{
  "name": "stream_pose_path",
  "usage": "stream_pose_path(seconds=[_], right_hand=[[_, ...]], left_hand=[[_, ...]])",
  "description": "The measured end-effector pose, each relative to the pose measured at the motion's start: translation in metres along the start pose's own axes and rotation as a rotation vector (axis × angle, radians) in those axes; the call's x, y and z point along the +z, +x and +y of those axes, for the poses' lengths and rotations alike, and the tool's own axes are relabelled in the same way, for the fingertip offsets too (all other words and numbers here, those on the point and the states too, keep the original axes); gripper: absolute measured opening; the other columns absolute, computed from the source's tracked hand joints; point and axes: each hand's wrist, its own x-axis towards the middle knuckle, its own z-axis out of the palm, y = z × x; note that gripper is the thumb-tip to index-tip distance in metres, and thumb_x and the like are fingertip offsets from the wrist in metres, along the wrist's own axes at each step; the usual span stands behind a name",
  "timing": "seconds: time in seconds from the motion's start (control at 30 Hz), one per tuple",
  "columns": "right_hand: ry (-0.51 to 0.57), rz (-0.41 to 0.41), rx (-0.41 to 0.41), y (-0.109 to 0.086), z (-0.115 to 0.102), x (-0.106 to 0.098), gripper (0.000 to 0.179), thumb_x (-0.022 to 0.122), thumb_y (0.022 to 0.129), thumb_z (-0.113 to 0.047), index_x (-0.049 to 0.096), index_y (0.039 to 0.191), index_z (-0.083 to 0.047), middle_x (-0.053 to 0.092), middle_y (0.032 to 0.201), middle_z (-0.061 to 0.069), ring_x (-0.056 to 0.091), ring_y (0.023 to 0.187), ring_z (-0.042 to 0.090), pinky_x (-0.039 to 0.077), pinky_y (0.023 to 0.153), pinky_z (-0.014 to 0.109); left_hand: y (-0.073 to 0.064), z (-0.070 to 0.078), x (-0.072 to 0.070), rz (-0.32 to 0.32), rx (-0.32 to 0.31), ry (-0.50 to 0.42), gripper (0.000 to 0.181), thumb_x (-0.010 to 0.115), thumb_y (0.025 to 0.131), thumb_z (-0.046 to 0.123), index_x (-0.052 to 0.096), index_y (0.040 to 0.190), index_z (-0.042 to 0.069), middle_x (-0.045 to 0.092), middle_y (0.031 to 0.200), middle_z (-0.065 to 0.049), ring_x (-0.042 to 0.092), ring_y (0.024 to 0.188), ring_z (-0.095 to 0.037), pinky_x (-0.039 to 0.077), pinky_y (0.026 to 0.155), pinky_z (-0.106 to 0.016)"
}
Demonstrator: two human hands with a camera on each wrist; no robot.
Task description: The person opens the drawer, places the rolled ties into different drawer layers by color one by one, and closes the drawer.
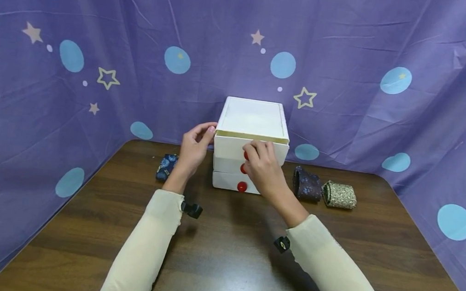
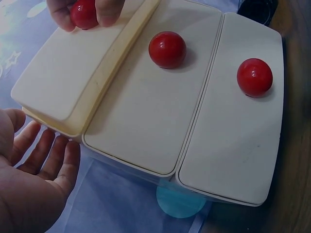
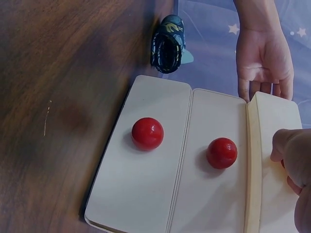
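Observation:
A white drawer box [image 1: 254, 117] with three stacked drawers and round red knobs stands at the back of the table. Its top drawer [image 2: 53, 73] is pulled out a little, leaving a gap under the box's top. My right hand [image 1: 266, 169] pinches the top drawer's red knob [image 2: 83, 13] between thumb and fingers. Against the box's left side, near the top drawer, my left hand [image 1: 194, 147] rests with relaxed fingers [image 2: 58, 160]. The middle knob [image 2: 167, 49] and bottom knob [image 2: 254, 77] are untouched, and both lower drawers are closed.
Left of the box lies a rolled dark blue patterned cloth [image 1: 166, 167]. To the right are a rolled dark purple cloth [image 1: 307, 184] and a rolled beige-green speckled cloth [image 1: 339, 195]. A purple curtain [image 1: 234, 39] with stars hangs behind the wooden table [image 1: 223, 255].

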Motion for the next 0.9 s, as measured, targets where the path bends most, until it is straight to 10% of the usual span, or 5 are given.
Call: stream_pose_path(seconds=[0.9], right_hand=[[-0.007,-0.044,-0.013,-0.002,-0.01,-0.014,0.028,0.075,0.077,0.006,0.065,0.103,0.005,0.064,0.101,0.02,0.056,0.091,0.036,0.05,0.079,0.044]], left_hand=[[-0.001,0.002,0.001,0.01,-0.01,0.017,0.033,0.062,0.105,0.023,0.068,0.128,0.0,0.069,0.114,-0.014,0.064,0.094,-0.015,0.056,0.088,-0.037]])
